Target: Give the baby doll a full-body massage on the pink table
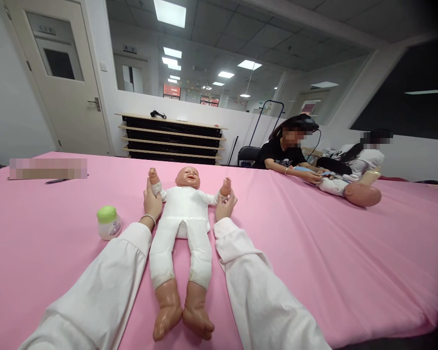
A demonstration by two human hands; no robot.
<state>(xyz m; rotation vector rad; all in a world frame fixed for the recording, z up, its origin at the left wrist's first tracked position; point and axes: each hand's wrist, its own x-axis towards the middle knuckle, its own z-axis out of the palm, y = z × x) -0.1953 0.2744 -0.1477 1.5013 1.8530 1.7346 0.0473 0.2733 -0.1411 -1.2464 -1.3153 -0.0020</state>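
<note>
A baby doll (185,206) with a white cloth body lies on its back, its feet toward me and its head away. Both its arms are raised out to the sides. My left hand (153,200), with a beaded bracelet at the wrist, is closed around the doll's arm on the left, near its wrist. On the other side my right hand (225,205) grips the doll's other arm just below its small hand. Left of the doll stands a jar (108,223) with a green lid, apart from my hands.
A pink cloth (277,243) covers the table, creased at right. Beyond it at right, a co-worker (284,146) handles another doll (361,193), with a second person (368,155) behind. A pen (58,181) lies at the far left. A shelf unit (171,138) stands against the wall.
</note>
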